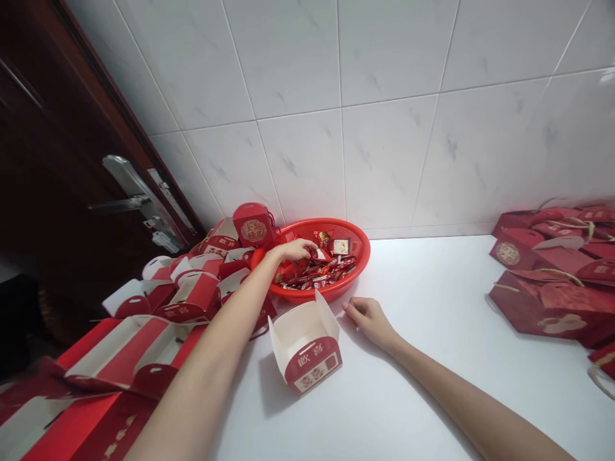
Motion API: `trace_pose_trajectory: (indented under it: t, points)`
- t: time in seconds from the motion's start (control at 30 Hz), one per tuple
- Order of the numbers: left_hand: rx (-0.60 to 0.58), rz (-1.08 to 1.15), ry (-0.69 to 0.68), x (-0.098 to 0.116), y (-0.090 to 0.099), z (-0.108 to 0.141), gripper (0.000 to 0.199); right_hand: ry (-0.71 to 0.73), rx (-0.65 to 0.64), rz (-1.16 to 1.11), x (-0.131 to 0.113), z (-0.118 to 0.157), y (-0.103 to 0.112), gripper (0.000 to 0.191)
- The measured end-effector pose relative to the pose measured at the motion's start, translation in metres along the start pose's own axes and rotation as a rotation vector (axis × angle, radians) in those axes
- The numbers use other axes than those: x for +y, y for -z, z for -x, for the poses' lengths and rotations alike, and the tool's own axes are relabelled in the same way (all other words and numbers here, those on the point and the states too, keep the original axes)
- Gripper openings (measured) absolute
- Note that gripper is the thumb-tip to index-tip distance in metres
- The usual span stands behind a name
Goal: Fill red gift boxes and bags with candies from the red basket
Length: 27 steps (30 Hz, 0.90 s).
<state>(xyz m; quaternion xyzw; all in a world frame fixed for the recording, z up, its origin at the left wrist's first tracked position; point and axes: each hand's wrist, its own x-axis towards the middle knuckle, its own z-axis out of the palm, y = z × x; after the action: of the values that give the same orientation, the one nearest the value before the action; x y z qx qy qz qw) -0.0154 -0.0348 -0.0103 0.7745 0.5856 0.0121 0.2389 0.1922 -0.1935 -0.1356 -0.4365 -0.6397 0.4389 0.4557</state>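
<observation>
left hand [296, 250] half-curled in 1 basket [331, 294] | right hand [369, 319] loosely curled beside 1 box [311, 368] | holds unclear

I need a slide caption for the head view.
Left hand in red perforated basket of wrapped sweets; right hand beside open double-happiness box.

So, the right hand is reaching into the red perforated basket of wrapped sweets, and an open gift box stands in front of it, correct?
Not the right hand: the head view shows the left hand reaching into the red perforated basket. The open gift box stands in front.
</observation>
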Motion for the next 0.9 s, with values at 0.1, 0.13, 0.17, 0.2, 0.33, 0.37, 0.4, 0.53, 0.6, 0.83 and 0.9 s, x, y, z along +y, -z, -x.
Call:
trace_pose_trajectory:
  t: [0.1,0.13,0.17,0.2,0.33,0.37,0.4,0.53,0.6,0.83,0.9]
  points:
    - [0.090,0.026,-0.004,-0.002,0.002,-0.002,0.073,-0.005,-0.009,-0.012,0.000,-0.001,0.000,0.056]
    - [0.122,0.029,-0.006,-0.003,0.002,-0.003,0.075,-0.008,-0.012,-0.013,0.000,-0.001,0.000,0.056]
    - [0.151,0.029,-0.013,-0.004,0.002,-0.004,0.075,-0.012,-0.018,-0.015,0.001,-0.001,0.000,0.055]
    - [0.179,0.030,-0.025,-0.004,0.003,-0.006,0.073,-0.014,-0.021,-0.016,0.001,-0.001,0.000,0.055]
    - [0.248,0.036,-0.112,0.003,0.005,-0.009,0.059,-0.004,-0.022,-0.025,0.001,-0.002,0.000,0.054]
    - [0.248,0.040,-0.133,0.006,0.006,-0.008,0.056,-0.002,-0.018,-0.027,0.001,-0.002,0.000,0.054]
    - [0.231,0.039,-0.147,0.009,0.007,-0.008,0.052,-0.001,-0.015,-0.028,0.001,-0.002,0.001,0.053]
    - [-0.040,-0.114,-0.138,0.018,0.006,-0.004,0.040,-0.005,-0.010,-0.028,-0.001,-0.002,0.001,0.053]
    - [-0.129,-0.203,-0.118,0.018,0.001,-0.004,0.038,-0.004,-0.005,-0.024,-0.001,-0.001,0.001,0.052]
    - [-0.036,-0.336,-0.074,0.009,-0.012,-0.009,0.062,-0.006,-0.018,-0.020,-0.002,-0.001,0.002,0.050]
    - [-0.031,-0.358,-0.063,0.007,-0.011,-0.012,0.069,-0.002,-0.013,-0.023,-0.002,-0.001,0.002,0.050]
